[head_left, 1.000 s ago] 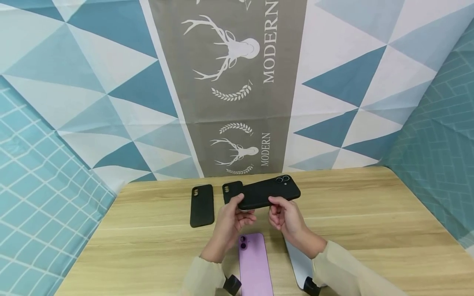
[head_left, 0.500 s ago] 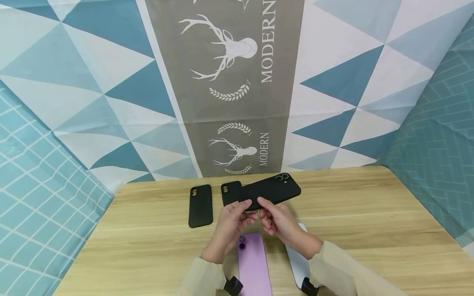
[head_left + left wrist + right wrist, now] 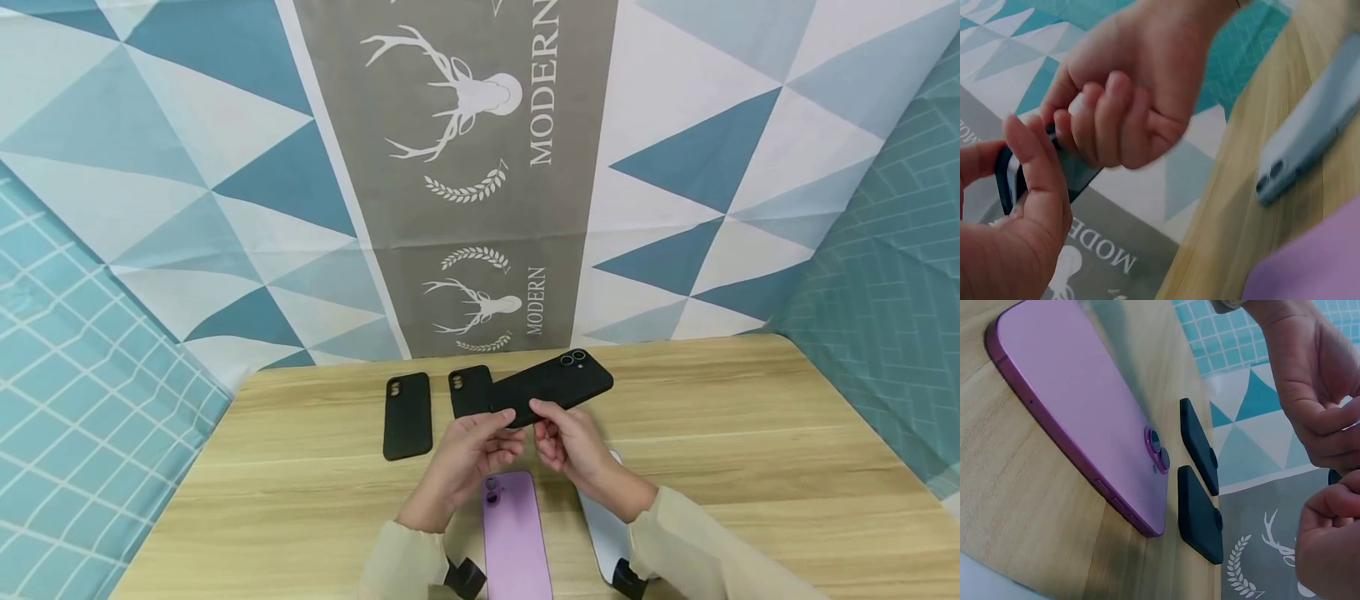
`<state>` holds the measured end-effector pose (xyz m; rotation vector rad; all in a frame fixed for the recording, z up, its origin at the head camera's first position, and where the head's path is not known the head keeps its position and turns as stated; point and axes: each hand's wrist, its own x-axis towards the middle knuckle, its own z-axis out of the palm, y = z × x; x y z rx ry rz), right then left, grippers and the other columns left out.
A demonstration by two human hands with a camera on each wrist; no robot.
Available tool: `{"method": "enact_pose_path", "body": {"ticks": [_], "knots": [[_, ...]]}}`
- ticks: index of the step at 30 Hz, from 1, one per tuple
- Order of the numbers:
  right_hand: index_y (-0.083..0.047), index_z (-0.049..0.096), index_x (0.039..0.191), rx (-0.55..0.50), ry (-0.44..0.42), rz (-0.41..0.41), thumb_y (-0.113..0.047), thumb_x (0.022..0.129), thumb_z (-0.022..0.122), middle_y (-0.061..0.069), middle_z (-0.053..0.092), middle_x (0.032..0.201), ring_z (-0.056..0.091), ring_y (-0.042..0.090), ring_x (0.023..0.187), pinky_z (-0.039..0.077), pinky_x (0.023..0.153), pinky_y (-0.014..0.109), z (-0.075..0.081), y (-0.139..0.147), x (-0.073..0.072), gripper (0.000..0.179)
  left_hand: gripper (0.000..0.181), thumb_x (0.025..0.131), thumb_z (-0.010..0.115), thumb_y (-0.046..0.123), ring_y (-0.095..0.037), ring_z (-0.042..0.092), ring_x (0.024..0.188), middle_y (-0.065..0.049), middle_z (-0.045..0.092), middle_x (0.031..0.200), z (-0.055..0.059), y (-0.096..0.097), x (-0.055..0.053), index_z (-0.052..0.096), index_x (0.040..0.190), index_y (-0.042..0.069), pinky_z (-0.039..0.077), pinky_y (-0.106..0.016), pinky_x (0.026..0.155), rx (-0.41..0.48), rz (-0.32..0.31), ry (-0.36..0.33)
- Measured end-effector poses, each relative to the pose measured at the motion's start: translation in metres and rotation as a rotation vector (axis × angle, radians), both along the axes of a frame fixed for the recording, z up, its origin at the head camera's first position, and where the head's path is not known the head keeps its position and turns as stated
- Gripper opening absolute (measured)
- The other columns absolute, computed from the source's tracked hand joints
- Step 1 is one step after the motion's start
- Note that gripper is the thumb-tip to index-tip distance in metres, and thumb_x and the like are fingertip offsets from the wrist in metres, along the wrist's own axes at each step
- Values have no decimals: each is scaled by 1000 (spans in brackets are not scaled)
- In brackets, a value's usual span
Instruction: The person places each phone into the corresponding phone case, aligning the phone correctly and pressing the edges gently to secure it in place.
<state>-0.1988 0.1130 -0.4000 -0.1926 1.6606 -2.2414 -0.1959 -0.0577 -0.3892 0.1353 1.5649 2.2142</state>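
Note:
A black phone case (image 3: 558, 387) with a phone's camera lenses showing in its cutout is held tilted above the table. My left hand (image 3: 465, 458) pinches its left end, thumb on the back. Close by, my right hand (image 3: 581, 450) pinches the near long edge with its thumb on top and fingers curled beneath. In the left wrist view my left hand (image 3: 1016, 231) grips the case's end, and my right hand (image 3: 1122, 112) covers part of its edge. The right wrist view shows mostly knuckles, with the case nearly hidden.
Two more black phone cases (image 3: 407, 417) lie at the back left, one partly behind the held case. A purple phone (image 3: 517, 533) lies face down below the hands. A pale blue phone (image 3: 602, 521) sits under the right forearm. Patterned cloth (image 3: 480, 208) hangs behind the table.
My right hand has slid left along the near edge toward my left hand, then back slightly right. The left thumb has shifted a little right and down; the case tilts more.

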Motion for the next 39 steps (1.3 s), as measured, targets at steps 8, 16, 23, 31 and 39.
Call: {"method": "enact_pose_path", "body": {"ticks": [8, 16, 23, 31, 39], "knots": [[-11, 55, 69, 57, -28, -16, -37, 97, 45, -7, 53, 51, 48, 6, 44, 41, 45, 16, 3, 5, 0, 40, 19, 91, 58, 11, -3, 64, 62, 5, 69, 69, -1, 4, 1, 65, 73, 12, 53, -12, 60, -11, 47, -9], [-5, 51, 89, -47, -52, -118, -25, 99, 43, -3, 60, 59, 54, 7, 51, 43, 48, 17, 2, 2, -2, 24, 8, 89, 60, 6, -3, 64, 62, 3, 68, 69, -3, 9, 3, 62, 83, 3, 54, -13, 61, -19, 58, -11], [-2, 48, 99, -84, -60, -130, -22, 99, 44, -3, 63, 61, 57, 7, 54, 48, 53, 17, 4, 2, -2, 20, 8, 89, 60, 4, -3, 64, 62, 3, 66, 67, -5, 12, 4, 59, 82, 3, 53, -13, 61, -31, 77, -19], [-4, 51, 89, -90, -83, -217, -23, 99, 45, -3, 57, 56, 53, 7, 51, 45, 52, 16, 6, 5, -1, 22, 6, 87, 64, 7, -3, 63, 61, 4, 66, 65, -6, 15, 6, 60, 82, 5, 52, -13, 58, -45, 12, 7], [-7, 50, 103, -150, -177, -203, -30, 102, 35, -7, 63, 67, 51, 3, 56, 40, 53, 15, 5, 11, -2, 27, 16, 90, 62, 19, -5, 65, 61, 4, 69, 67, -7, 14, 7, 62, 79, 7, 54, -15, 59, -54, -65, 1]]}}
